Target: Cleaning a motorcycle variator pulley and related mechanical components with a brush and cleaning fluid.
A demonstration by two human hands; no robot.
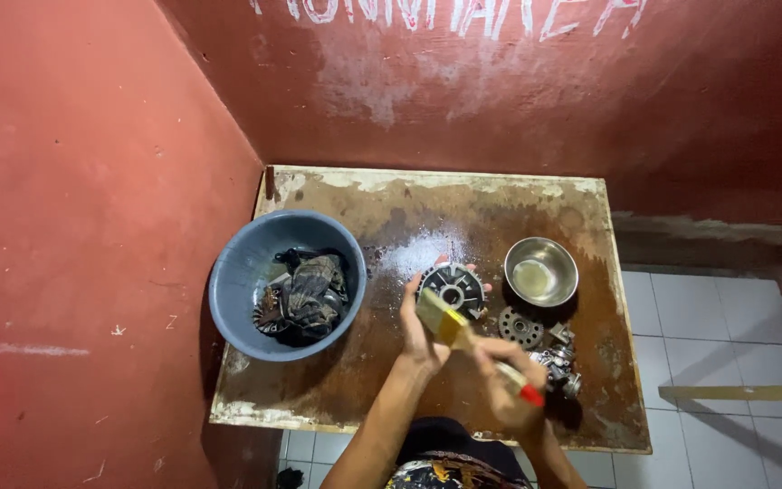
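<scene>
Left hand (420, 328) gripping round dark metal finned part (452, 289); right hand (500, 389) closed on wooden-handled paintbrush (463, 336), bristles against that part. Just right of part: small steel bowl (541, 272), loose metal components (545, 349). Left of part: blue plastic basin (237, 272) holding dark rags (305, 294).

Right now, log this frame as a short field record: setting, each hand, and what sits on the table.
setting: worn wooden table in a red-walled corner
left hand: holds a round finned metal part
right hand: grips a paintbrush, bristles by the part
left of hands: grey-blue basin with dark greasy rags
right of hands: steel bowl, small metal parts
</scene>
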